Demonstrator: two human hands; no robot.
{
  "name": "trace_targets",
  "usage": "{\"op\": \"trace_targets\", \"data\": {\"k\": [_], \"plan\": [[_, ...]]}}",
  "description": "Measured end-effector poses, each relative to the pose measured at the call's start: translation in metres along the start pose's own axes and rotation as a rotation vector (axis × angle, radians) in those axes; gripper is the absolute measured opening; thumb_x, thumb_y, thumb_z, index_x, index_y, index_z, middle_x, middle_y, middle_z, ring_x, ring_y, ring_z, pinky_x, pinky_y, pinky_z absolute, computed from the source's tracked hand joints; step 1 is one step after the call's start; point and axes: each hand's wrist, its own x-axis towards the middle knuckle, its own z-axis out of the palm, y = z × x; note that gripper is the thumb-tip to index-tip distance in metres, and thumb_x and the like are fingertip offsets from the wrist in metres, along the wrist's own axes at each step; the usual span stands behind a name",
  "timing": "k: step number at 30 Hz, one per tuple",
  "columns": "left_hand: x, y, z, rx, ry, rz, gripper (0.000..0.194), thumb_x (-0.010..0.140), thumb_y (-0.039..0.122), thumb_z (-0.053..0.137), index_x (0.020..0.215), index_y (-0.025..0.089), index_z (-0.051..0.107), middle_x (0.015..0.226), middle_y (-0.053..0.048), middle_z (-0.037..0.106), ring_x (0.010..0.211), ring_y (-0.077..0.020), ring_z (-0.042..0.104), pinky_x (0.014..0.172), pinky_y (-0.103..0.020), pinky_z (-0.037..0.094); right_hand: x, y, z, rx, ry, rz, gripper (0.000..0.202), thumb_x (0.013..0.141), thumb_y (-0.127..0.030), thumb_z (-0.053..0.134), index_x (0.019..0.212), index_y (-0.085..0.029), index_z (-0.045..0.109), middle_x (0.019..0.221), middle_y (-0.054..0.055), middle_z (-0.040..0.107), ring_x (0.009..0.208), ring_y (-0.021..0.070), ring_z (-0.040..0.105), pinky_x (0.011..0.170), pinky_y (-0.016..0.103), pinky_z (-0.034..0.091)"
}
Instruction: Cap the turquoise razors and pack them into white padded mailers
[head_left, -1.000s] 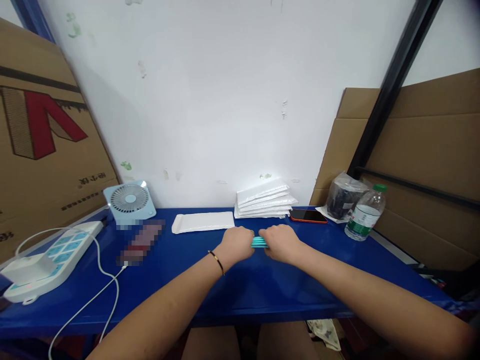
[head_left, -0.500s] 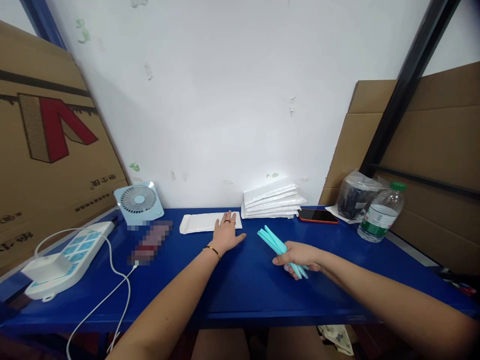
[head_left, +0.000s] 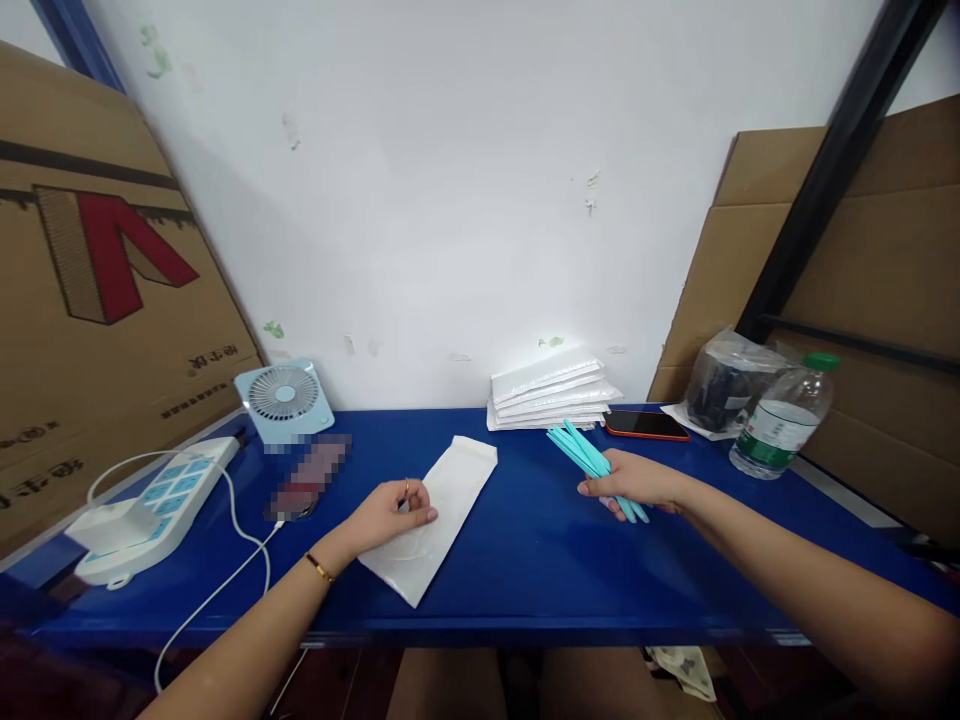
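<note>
A white padded envelope (head_left: 442, 510) lies slantwise on the blue table in front of me. My left hand (head_left: 394, 515) is at its left edge with fingers curled, gripping it, and the fingertips are partly hidden. Clasped in my right hand (head_left: 630, 480) is a bundle of thin turquoise sticks (head_left: 577, 448), held just above the table on the right. Their upper ends fan out slightly toward the wall, while the lower ends poke out below my fingers. More white padded envelopes (head_left: 547, 390) are stacked against the wall.
On the left are a light blue fan (head_left: 283, 395), a blurred phone (head_left: 311, 480) on a cable, and a white power strip (head_left: 161, 510). At the right lie an orange-edged phone (head_left: 645, 425), a plastic-wrapped black object (head_left: 716, 390) and a water bottle (head_left: 784, 420). Cardboard flanks both sides.
My left hand has drawn the envelope from near the wall toward me and turned it slantwise, its fingers going from flat to curled. My right hand, still holding the sticks, appears slightly farther right.
</note>
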Motion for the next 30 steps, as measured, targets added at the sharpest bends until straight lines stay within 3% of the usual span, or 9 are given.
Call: {"op": "trace_targets", "data": {"k": [3,5,6,10,13,16,20,24,30], "plan": [[0.011,0.01,0.011,0.236,0.212,-0.142,0.079,0.062,0.067,0.056,0.124,0.02,0.044,0.123,-0.015,0.051,0.119,-0.035,0.04,0.093,-0.047,0.033,0.004,-0.009,0.005,-0.304,0.075,0.019,0.031,0.075,-0.046,0.057,0.066,-0.017,0.05,0.054,0.001,0.057,0.046,0.0142,0.056,0.046,0.024,0.043],[0.02,0.018,0.021,0.334,0.175,-0.198,0.102,0.052,0.067,0.063,0.136,0.021,0.028,0.138,-0.018,0.036,0.13,-0.0405,0.02,0.098,-0.057,0.02,0.006,-0.015,0.009,-0.609,0.202,0.009,0.021,0.076,-0.038,0.056,0.072,-0.017,0.055,0.063,0.005,0.062,0.056,0.0184,0.06,0.051,0.026,0.042],[0.024,0.023,0.025,0.357,0.139,-0.216,0.108,0.05,0.065,0.064,0.139,0.021,0.022,0.139,-0.02,0.033,0.131,-0.0416,0.018,0.098,-0.06,0.018,0.006,-0.018,0.011,-0.76,0.271,0.003,0.017,0.076,-0.034,0.055,0.075,-0.018,0.058,0.069,0.007,0.064,0.062,0.021,0.062,0.054,0.027,0.043],[0.03,0.037,0.034,0.41,0.114,-0.185,0.101,0.055,0.039,0.067,0.141,0.021,0.016,0.13,-0.019,0.043,0.123,-0.0363,0.036,0.1,-0.054,0.021,0.006,-0.028,0.012,-1.122,0.404,-0.011,0.014,0.079,-0.023,0.05,0.085,-0.018,0.061,0.083,0.011,0.066,0.077,0.0262,0.064,0.063,0.031,0.043],[0.028,0.044,0.035,0.44,0.152,-0.077,0.094,0.057,0.018,0.06,0.14,0.024,0.018,0.129,-0.013,0.045,0.121,-0.0295,0.04,0.104,-0.048,0.018,0.006,-0.036,0.008,-1.218,0.413,-0.057,0.016,0.079,-0.02,0.05,0.09,-0.017,0.06,0.086,0.012,0.067,0.081,0.0267,0.064,0.066,0.032,0.043],[0.025,0.049,0.035,0.381,0.19,0.054,0.088,0.057,0.009,0.053,0.138,0.027,0.022,0.128,-0.009,0.045,0.122,-0.0258,0.039,0.106,-0.044,0.018,0.008,-0.043,0.005,-1.286,0.423,-0.105,0.017,0.078,-0.013,0.049,0.089,-0.015,0.061,0.083,0.012,0.068,0.08,0.0268,0.064,0.065,0.031,0.042],[0.022,0.056,0.033,0.17,0.215,0.183,0.085,0.057,0.005,0.051,0.135,0.026,0.027,0.121,-0.006,0.049,0.111,-0.0229,0.047,0.099,-0.037,0.031,0.009,-0.056,0.007,-1.379,0.435,-0.169,0.019,0.08,-0.009,0.044,0.084,-0.014,0.063,0.077,0.014,0.068,0.075,0.0274,0.064,0.061,0.031,0.04],[0.023,0.068,0.034,0.027,0.228,0.197,0.08,0.061,0.007,0.051,0.135,0.025,0.026,0.106,-0.004,0.053,0.095,-0.0194,0.054,0.088,-0.032,0.04,0.006,-0.079,0.012,-1.455,0.436,-0.261,0.02,0.082,-0.008,0.043,0.082,-0.012,0.063,0.078,0.015,0.068,0.074,0.0253,0.063,0.061,0.03,0.038],[0.027,0.086,0.045,0.255,0.273,0.141,0.092,0.058,0.024,0.069,0.138,0.027,0.024,0.122,-0.009,0.049,0.108,-0.0284,0.049,0.092,-0.04,0.033,0.005,-0.109,0.014,-1.566,0.391,-0.339,0.018,0.082,-0.009,0.046,0.08,-0.013,0.064,0.08,0.014,0.068,0.074,0.0235,0.062,0.06,0.03,0.034]]}}
